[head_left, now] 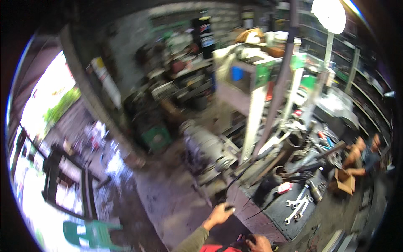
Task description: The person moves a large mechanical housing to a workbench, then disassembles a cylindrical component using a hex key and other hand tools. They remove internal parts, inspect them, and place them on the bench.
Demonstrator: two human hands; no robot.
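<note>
My left hand (219,215) reaches out at the lower middle, its fingers closed around a small dark thing (229,208) too blurred to name. A thin black cord (229,185) runs down from the bench side toward this hand; whether it is in the grip I cannot tell. At the bottom edge my right hand (261,243) is curled beside red cloth, closed on something dark that is mostly hidden. To the right of both hands, several open-end wrenches (297,208) lie on a dark worktable (279,218).
Metal pipes and tools crowd the worktable's far part. A grey cylindrical machine (205,143) stands ahead. On the right a person (370,151) sits by an open cardboard box (345,181). A green plastic chair (90,234) is at the lower left, near a dark metal frame (86,189).
</note>
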